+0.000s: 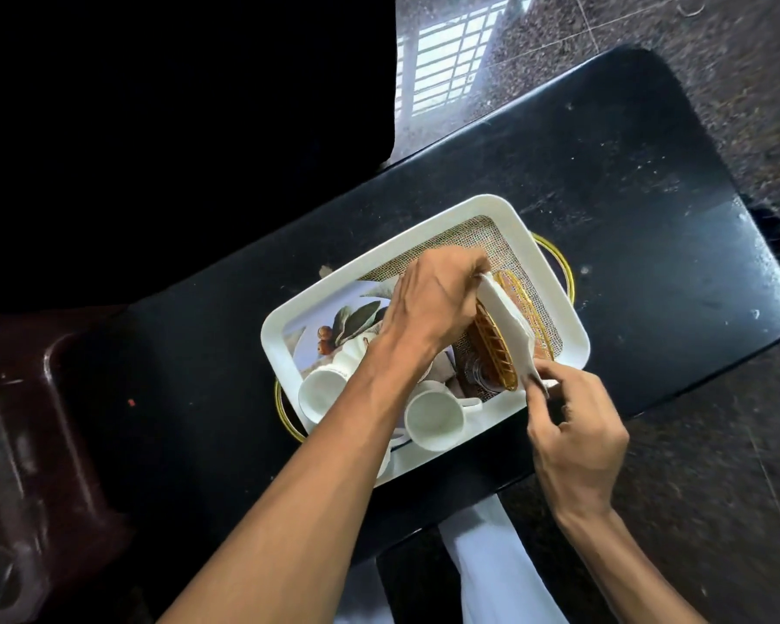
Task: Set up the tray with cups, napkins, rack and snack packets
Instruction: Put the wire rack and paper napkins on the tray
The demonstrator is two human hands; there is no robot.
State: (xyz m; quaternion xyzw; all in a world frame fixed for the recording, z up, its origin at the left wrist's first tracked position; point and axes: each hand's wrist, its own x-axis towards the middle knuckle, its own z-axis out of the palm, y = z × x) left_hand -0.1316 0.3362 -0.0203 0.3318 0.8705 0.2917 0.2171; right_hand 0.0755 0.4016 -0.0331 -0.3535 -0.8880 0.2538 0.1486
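A white rectangular tray (428,235) with gold handles lies on a black table. Two white cups (434,419) (319,394) rest on their sides at its near end. A gold wire rack (521,308) stands in the tray's right half on a burlap-patterned base. A white stack of napkins (507,319) sits upright between the rack's wires. My left hand (428,301) pinches the napkins' far end from above. My right hand (575,436) grips their near lower corner at the tray's rim. No snack packets are in view.
The black table (627,182) runs diagonally, its rounded far end to the right over a speckled floor. A dark brown plastic stool (32,421) stands at the left. White cloth (496,565) hangs below the table's near edge.
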